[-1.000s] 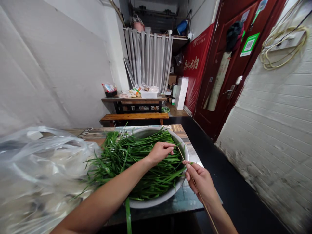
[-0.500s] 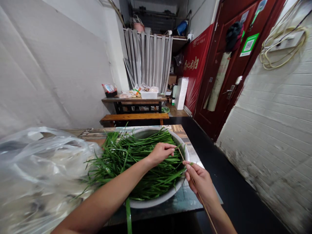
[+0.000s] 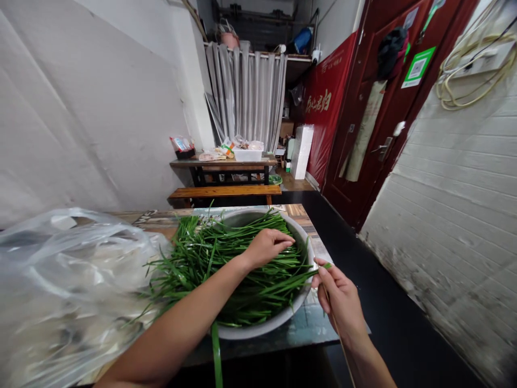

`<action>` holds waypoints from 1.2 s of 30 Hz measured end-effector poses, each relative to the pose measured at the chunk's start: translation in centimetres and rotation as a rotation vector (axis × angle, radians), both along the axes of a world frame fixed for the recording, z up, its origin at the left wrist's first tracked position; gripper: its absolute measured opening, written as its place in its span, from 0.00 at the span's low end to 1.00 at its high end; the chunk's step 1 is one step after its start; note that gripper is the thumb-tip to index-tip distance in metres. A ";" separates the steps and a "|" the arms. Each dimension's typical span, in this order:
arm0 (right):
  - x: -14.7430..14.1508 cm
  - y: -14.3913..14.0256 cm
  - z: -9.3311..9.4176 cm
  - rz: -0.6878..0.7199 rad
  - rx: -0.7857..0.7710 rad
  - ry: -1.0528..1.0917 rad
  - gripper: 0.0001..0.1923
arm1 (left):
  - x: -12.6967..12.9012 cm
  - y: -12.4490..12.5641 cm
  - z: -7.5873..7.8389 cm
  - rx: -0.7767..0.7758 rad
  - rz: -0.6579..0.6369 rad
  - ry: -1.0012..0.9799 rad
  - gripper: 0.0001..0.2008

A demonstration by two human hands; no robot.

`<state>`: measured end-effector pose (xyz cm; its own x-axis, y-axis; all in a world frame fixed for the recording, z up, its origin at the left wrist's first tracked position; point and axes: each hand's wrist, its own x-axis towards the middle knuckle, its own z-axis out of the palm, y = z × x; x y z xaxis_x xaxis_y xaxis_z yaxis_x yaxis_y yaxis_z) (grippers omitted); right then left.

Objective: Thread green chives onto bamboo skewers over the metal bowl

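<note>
Head-camera view of the person's own two limbs. The bare left forearm [image 3: 189, 318] enters from the lower left edge, long and slender, uncovered along its whole visible length, ending in the ringless left hand [image 3: 267, 246]. The bare right forearm [image 3: 365, 358] enters from the bottom edge, likewise sleeveless; the right hand [image 3: 338, 296] shows no ring, no glove, and short, unpainted fingernails. No watch or bracelet shows on either wrist.
</note>
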<state>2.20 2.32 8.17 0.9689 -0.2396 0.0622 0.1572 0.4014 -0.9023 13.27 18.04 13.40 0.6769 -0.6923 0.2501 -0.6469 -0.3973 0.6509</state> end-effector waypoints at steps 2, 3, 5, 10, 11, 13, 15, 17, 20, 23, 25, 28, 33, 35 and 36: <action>-0.3 -0.3 -0.1 0.008 -0.016 0.014 0.17 | 0.8 0.3 -1.1 0.128 0.029 -0.146 0.11; -0.5 -0.4 -0.2 0.017 -0.027 0.021 0.17 | 1.1 0.4 -1.8 0.208 0.001 -0.196 0.09; -0.7 -0.6 -0.4 0.035 -0.046 0.025 0.15 | 1.4 0.4 -3.3 0.319 -0.043 -0.264 0.08; -0.8 -0.6 -0.9 0.011 -0.079 0.023 0.15 | 1.5 -0.1 -5.3 0.376 -0.044 -0.321 0.07; -0.8 -0.6 -1.0 -0.007 -0.085 0.025 0.16 | 1.5 -0.2 -5.2 0.365 -0.035 -0.309 0.07; -0.7 -0.7 -1.2 -0.032 -0.097 0.030 0.16 | 1.5 -0.4 -4.8 0.311 -0.018 -0.263 0.08; -0.7 -0.7 -1.4 -0.033 -0.103 0.035 0.15 | 1.2 -0.6 -4.1 0.234 -0.026 -0.192 0.10; -0.6 -0.7 -1.5 -0.029 -0.099 0.036 0.14 | 0.7 -0.9 -3.4 0.179 -0.063 -0.125 0.11; -0.5 -0.8 -1.6 -0.039 -0.089 0.037 0.13 | 0.1 -1.3 -3.0 0.143 -0.077 -0.030 0.08; -0.7 -0.9 -1.6 -0.069 -0.111 0.042 0.14 | -0.1 -1.8 -2.9 -0.005 0.041 0.161 0.08; -0.8 -0.8 -1.4 -0.070 -0.145 0.049 0.15 | -0.1 -2.1 -2.8 -0.173 0.115 0.349 0.11; -1.0 -0.7 -0.8 0.022 -0.185 0.069 0.17 | -0.1 -2.4 -2.3 -0.353 0.168 0.522 0.13; -0.9 -0.3 -0.3 0.113 -0.177 0.079 0.18 | -0.3 -2.4 -1.8 -0.433 0.288 0.506 0.13; -0.8 -0.3 -0.4 0.107 -0.162 0.078 0.18 | -0.4 -2.4 -1.7 -0.446 0.299 0.515 0.13; -0.7 -0.3 -0.5 0.103 -0.157 0.080 0.17 | -0.4 -2.3 -1.6 -0.449 0.294 0.519 0.13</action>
